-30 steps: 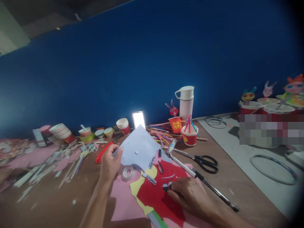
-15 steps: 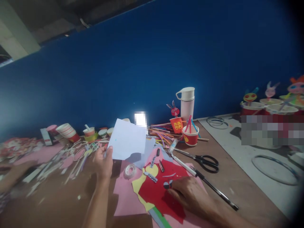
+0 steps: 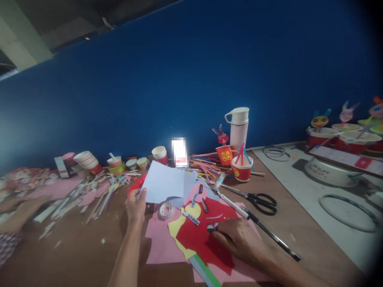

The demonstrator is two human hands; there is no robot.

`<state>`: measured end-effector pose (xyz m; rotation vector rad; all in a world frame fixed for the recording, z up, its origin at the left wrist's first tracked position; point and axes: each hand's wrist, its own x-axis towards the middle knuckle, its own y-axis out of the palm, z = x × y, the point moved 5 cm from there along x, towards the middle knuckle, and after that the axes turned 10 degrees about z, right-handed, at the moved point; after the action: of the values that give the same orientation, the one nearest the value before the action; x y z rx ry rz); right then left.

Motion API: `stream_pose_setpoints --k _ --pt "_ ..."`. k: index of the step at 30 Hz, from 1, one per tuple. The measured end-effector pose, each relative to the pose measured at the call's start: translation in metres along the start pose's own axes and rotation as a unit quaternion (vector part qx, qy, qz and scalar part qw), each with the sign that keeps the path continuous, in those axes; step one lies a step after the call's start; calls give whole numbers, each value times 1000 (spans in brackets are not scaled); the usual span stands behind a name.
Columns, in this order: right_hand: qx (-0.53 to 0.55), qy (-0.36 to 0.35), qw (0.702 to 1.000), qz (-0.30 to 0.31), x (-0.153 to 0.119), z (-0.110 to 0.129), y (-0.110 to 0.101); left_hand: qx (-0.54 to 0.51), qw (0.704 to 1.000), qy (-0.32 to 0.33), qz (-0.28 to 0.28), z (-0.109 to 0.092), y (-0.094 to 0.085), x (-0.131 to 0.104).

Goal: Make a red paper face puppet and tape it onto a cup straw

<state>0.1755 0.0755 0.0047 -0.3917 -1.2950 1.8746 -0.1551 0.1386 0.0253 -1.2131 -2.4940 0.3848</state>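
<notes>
My left hand [image 3: 136,205] grips the left edge of a pale blue-white paper sheet [image 3: 164,181], raised over the table. My right hand [image 3: 237,237] rests on red paper [image 3: 194,239], fingers curled, its fingertips at a small grey-blue and black paper cutout. A matching cutout [image 3: 210,228] lies beside them. Two leaf-patterned paper strips [image 3: 191,218] and a yellow paper circle [image 3: 193,211] sit on the papers. Pink paper [image 3: 161,251] and yellow paper [image 3: 178,233] lie under the red. A tape roll [image 3: 165,210] is right of my left hand.
Black-handled scissors [image 3: 261,203] and a black pen [image 3: 273,235] lie at right. Behind stand a white flask [image 3: 238,131], a red paper cup with straws [image 3: 241,171] and a cup stack [image 3: 160,154]. Another person's arm [image 3: 20,215] reaches in at left, by scattered sticks [image 3: 95,207].
My left hand has lowered the sheet a little, uncovering red paper and the cup stack behind it. The view has shifted slightly. My right hand stays at the cutouts.
</notes>
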Motion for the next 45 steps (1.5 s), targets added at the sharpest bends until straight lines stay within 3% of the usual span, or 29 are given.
stream_pose_setpoints --k 13,20,25,39,45 --pt "14 5 1000 10 -2 0 -1 -123 991 -53 6 13 -8 4" --pt "7 8 1000 15 0 -1 0 -250 963 -96 22 14 -12 6" --pt "13 9 1000 11 -1 2 -2 -287 949 -118 47 12 -15 1" --pt "4 7 1000 12 0 8 -8 -176 949 -140 220 19 -39 -26" --pt "6 4 1000 21 -2 8 -4 -62 959 -126 244 26 -62 -34"
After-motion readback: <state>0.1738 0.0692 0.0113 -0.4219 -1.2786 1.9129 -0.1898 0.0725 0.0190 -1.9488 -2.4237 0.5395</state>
